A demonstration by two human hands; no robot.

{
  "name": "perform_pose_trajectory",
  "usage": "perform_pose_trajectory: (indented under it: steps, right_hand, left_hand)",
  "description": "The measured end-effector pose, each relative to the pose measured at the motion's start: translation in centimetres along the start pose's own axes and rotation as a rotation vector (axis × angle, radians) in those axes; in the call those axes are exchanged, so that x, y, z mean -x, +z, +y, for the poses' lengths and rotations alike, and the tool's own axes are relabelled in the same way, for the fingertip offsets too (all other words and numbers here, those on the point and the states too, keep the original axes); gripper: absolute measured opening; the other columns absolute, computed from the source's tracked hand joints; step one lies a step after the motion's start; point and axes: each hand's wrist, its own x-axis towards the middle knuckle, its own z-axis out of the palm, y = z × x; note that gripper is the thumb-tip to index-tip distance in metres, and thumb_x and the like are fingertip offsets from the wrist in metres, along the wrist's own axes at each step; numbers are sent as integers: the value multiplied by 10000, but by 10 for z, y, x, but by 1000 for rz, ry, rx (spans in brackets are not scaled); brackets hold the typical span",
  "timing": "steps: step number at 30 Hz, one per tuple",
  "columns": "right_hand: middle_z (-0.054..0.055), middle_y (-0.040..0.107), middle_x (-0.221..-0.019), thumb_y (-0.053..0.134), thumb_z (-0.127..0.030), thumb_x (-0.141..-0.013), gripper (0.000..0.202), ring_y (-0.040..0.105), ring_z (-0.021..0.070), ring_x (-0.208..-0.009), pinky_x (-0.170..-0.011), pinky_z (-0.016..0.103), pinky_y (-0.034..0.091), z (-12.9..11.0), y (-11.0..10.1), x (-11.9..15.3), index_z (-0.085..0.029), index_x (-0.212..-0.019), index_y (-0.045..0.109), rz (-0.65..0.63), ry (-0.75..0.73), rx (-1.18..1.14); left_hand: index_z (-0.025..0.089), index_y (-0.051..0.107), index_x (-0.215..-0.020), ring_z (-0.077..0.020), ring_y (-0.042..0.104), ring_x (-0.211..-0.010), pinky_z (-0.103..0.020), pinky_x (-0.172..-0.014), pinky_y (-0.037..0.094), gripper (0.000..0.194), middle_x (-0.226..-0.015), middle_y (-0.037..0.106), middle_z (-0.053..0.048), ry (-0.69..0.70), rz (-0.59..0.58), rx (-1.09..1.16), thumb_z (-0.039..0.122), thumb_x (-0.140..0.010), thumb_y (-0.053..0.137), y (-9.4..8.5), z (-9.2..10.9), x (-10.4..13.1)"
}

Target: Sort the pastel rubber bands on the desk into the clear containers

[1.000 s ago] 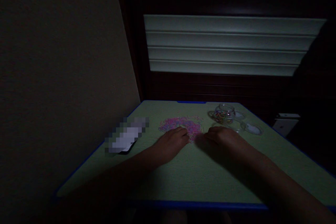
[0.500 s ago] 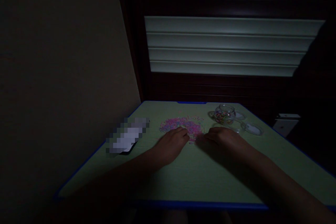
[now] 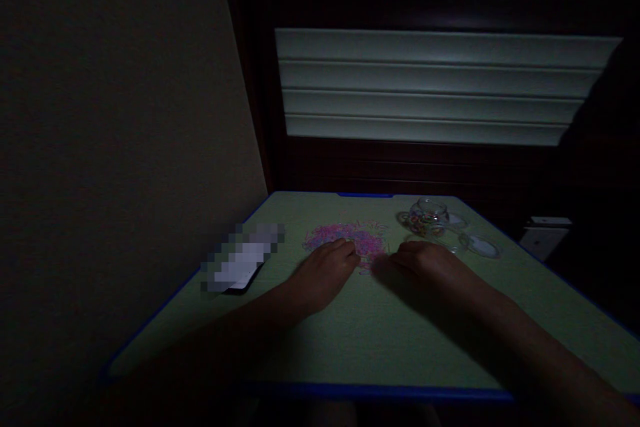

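A loose pile of small pink, purple and bluish loops (image 3: 345,235), which look like tiny rubber bands, is spread over the green table. My left hand (image 3: 330,267) lies at the pile's near edge with its fingers curled together. Just to the right of the pile, my right hand (image 3: 420,259) has its fingers closed in a pinch, apart from the left hand. Dim light and the hands themselves hide whatever is between the fingertips. Beyond my right hand stands a clear round jar (image 3: 429,217) with multicoloured small pieces inside.
Clear round lids or dishes (image 3: 480,246) lie right of the jar. On the left side of the table (image 3: 390,347), a flat object (image 3: 243,267) is mostly blurred out. Blue edging runs round the table. A wall (image 3: 125,113) rises at left, dark panelling behind.
Almost nothing differs. My left hand's fingers have shifted very slightly at the pile's edge; the right hand stays where it was.
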Motion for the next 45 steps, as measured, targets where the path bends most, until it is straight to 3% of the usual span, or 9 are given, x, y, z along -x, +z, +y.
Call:
perform_pose_trajectory:
  steps: [9,20,31,45]
  right_hand:
    - [58,614,-770,454,-184,-894,226,547,120,-666,-592,223,340,-1,-3,-1,-160,-826,667,5,5,-13]
    - [65,616,-820,476,-214,-892,199,542,135,-736,-657,249,375,-13,9,-3,-168,-950,661,172,-150,-91]
    - [47,611,-781,502,-246,-885,174,530,128,-721,-654,248,354,-15,7,-3,-174,-870,659,129,-140,-47]
    - [38,601,-768,485,-151,-866,170,521,126,-690,-636,244,341,-11,8,-4,-167,-867,654,117,-117,-17]
  left_hand:
    - [144,552,-820,-161,477,-787,-282,-706,401,230,-851,538,-42,47,28,1,177,-952,367,-6,2,0]
    - [139,563,-856,-163,475,-789,-299,-716,405,206,-828,535,-45,103,132,63,185,-943,383,-7,7,0]
    - [141,560,-822,-158,477,-786,-299,-735,411,203,-814,527,-40,116,131,90,182,-934,396,0,11,-1]
    - [141,563,-832,-160,480,-778,-301,-710,407,201,-815,537,-41,111,157,81,181,-935,395,-1,10,-1]
